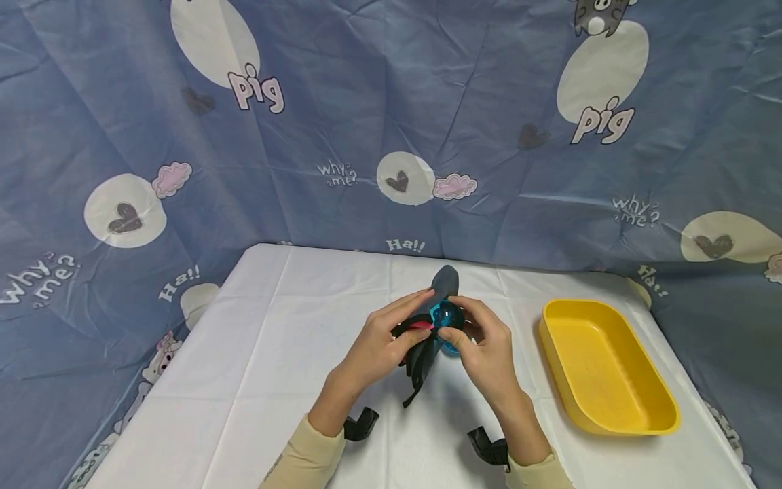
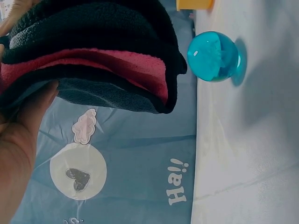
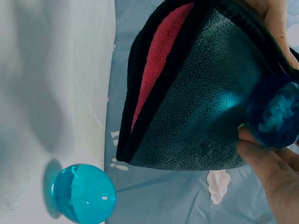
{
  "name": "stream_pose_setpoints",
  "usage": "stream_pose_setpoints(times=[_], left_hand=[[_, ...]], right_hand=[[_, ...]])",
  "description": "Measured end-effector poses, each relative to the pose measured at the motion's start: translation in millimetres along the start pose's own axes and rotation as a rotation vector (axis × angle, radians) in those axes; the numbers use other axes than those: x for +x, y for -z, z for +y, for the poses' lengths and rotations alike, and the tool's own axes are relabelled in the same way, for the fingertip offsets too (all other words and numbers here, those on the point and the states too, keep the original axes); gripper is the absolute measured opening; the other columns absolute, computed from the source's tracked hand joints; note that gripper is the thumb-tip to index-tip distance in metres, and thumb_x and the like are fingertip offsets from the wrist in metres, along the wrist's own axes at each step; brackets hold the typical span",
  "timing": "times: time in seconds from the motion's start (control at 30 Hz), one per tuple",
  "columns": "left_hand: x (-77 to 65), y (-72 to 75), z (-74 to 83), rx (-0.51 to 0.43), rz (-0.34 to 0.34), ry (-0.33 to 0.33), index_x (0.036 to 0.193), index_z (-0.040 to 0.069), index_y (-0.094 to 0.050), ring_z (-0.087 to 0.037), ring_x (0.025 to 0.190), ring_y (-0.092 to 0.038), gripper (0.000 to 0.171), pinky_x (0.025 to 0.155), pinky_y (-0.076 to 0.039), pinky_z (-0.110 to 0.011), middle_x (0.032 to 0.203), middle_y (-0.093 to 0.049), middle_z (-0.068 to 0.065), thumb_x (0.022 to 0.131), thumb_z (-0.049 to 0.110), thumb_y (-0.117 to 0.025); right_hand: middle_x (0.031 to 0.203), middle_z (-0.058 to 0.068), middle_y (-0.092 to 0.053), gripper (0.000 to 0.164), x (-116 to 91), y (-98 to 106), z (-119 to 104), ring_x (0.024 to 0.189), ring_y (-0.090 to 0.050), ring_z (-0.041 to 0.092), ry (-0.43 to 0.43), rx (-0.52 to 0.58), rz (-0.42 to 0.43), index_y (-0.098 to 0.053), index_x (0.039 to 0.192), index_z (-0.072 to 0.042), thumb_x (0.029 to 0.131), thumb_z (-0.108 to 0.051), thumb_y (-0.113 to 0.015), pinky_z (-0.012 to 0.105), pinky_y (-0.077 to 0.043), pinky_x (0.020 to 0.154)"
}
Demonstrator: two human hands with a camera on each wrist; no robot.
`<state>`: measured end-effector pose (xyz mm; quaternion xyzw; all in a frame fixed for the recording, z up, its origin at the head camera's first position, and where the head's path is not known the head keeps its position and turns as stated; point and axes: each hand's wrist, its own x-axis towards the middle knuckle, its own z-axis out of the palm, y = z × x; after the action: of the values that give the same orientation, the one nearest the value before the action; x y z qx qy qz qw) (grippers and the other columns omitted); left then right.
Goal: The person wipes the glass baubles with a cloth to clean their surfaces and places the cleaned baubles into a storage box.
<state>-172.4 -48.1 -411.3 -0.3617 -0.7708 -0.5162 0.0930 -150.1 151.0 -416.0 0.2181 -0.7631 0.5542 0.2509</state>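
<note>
My left hand point(image 1: 381, 339) grips a folded cloth point(image 2: 112, 88), grey on one side and pink on the other with black edging. The cloth is held up over the table, its folds hanging down. With fingers and thumb, my right hand point(image 1: 491, 346) holds a clear blue ball point(image 3: 274, 112) against the grey side of the cloth. A white shape shows inside that ball. Below the hands, a second blue ball point(image 2: 212, 56) sits on the table, mostly hidden in the head view.
A yellow tray point(image 1: 601, 360) stands on the right of the white-covered table point(image 1: 293, 353). Blue printed fabric point(image 1: 342, 122) hangs behind and along the sides. Black camera mounts point(image 1: 362, 424) stick out at both wrists.
</note>
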Motion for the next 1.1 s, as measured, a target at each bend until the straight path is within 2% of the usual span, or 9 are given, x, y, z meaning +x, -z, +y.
stream_pose_setpoints(times=[0.47, 0.87, 1.1], left_hand=[[0.6, 0.2, -1.5, 0.011, 0.0, -0.005, 0.152, 0.023, -0.043, -0.016, 0.142, -0.044, 0.059, 0.109, -0.047, -0.034, 0.154, -0.045, 0.001, 0.098, 0.018, -0.064], [-0.6, 0.6, -2.9, 0.018, -0.002, -0.004, 0.152, 0.024, -0.042, -0.017, 0.142, -0.045, 0.058, 0.108, -0.048, -0.034, 0.155, -0.044, 0.001, 0.098, 0.019, -0.063], [-0.5, 0.5, -3.8, 0.019, -0.004, -0.004, 0.152, 0.024, -0.041, -0.017, 0.142, -0.044, 0.057, 0.108, -0.049, -0.033, 0.155, -0.044, 0.001, 0.099, 0.021, -0.062]], right_hand=[[0.118, 0.006, -0.066, 0.052, 1.6, 0.3, -1.8, 0.104, -0.065, 0.013, -0.003, -0.009, -0.009, -0.065, 0.126, -0.01, 0.077, -0.002, -0.083, 0.02, -0.057, 0.09], [0.12, 0.012, -0.065, 0.055, 1.0, -1.7, -1.3, 0.106, -0.064, 0.012, 0.037, -0.026, -0.012, -0.065, 0.126, -0.007, 0.075, 0.001, -0.082, 0.017, -0.053, 0.094], [0.12, 0.009, -0.064, 0.057, 0.7, -1.9, -1.9, 0.109, -0.063, 0.011, 0.051, -0.035, -0.011, -0.065, 0.125, -0.009, 0.072, 0.001, -0.084, 0.017, -0.052, 0.097]])
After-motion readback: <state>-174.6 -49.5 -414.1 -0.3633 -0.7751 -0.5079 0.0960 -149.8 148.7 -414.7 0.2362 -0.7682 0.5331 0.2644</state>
